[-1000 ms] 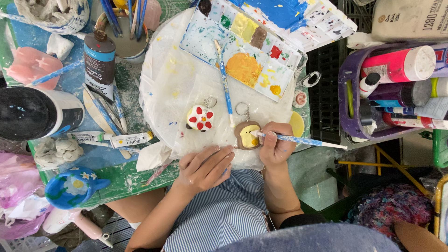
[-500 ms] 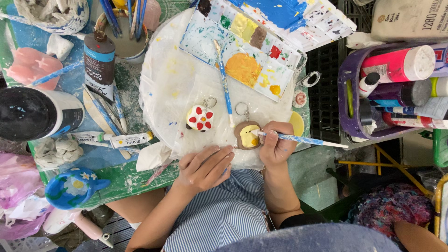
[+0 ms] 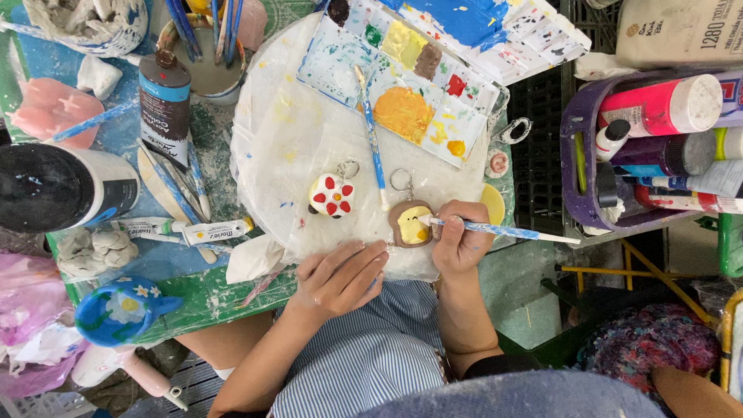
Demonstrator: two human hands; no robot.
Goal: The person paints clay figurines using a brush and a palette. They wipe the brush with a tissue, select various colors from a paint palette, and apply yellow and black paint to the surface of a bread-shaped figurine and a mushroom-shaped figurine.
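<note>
Seen from above, a person sits at a cluttered craft table (image 3: 224, 298). The right hand (image 3: 462, 246) is closed around a thin paintbrush (image 3: 503, 230), its tip touching a small yellow-and-brown clay charm (image 3: 411, 224) with a key ring. The charm lies near the front edge of a round white board (image 3: 309, 131) on the table. The left hand (image 3: 340, 277) rests flat on the board's front edge, fingers loosely curled, holding nothing.

Just left of the charm lies a white charm with red spots (image 3: 331, 195). At the board's far edge sits a paint palette (image 3: 402, 93), its wells holding orange, yellow, red, brown and green paint; a second brush (image 3: 371, 139) lies across it. At the table's far edge a cup (image 3: 209, 73) holds upright brushes. A purple basket (image 3: 576, 147) past the right edge holds paint bottles, one bright pink. A black-lidded jar (image 3: 54, 186) lies near the left edge.

Compared with a second ago, nothing has visibly moved; hands, brush and charm sit as before.
</note>
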